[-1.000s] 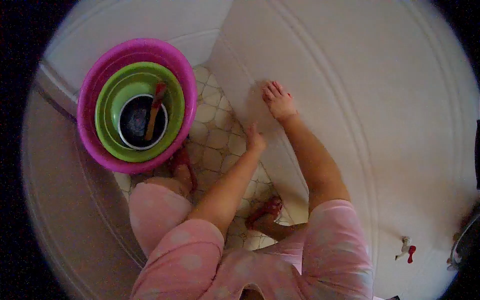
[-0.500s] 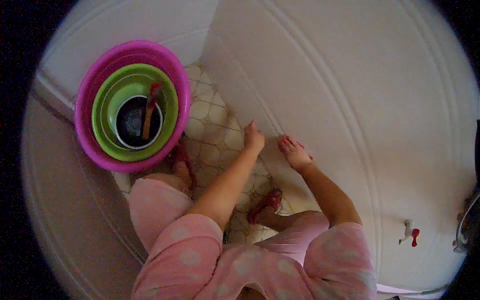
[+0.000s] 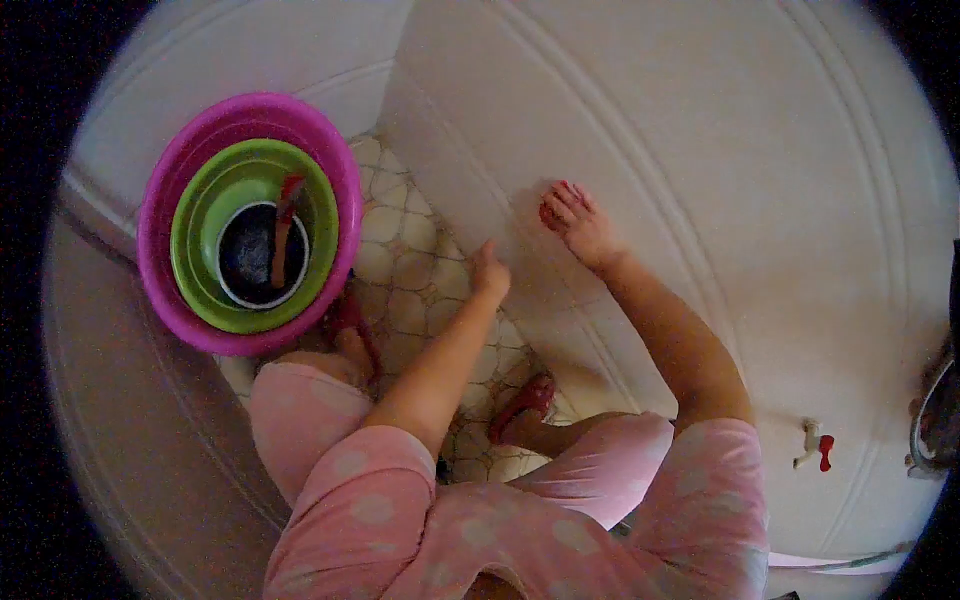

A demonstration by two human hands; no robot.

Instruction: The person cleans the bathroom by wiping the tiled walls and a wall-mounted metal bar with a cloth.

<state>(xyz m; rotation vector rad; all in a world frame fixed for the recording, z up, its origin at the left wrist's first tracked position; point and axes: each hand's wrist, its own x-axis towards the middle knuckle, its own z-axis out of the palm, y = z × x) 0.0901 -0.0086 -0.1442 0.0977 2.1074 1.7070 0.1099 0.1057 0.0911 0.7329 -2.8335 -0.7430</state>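
Note:
My right hand (image 3: 583,228) is pressed to the pale wall (image 3: 660,150), its fingers curled over a small red object (image 3: 548,212). Most of that object is hidden under the palm, so its exact kind does not show. Lower and to the left, my left hand (image 3: 490,273) hangs in the air over the tiled floor (image 3: 410,260), closed with the thumb up. Nothing can be seen in it.
At left, a pink basin (image 3: 150,240) holds a green basin (image 3: 185,215) with a white-rimmed dark bowl (image 3: 250,250) inside. A wooden-handled brush (image 3: 281,245) leans in the bowl. A tap (image 3: 812,440) with a red handle juts from the right wall.
My right hand has slid up the wall with the red object. My left hand has shifted slightly left and stays closed. The view has moved a little.

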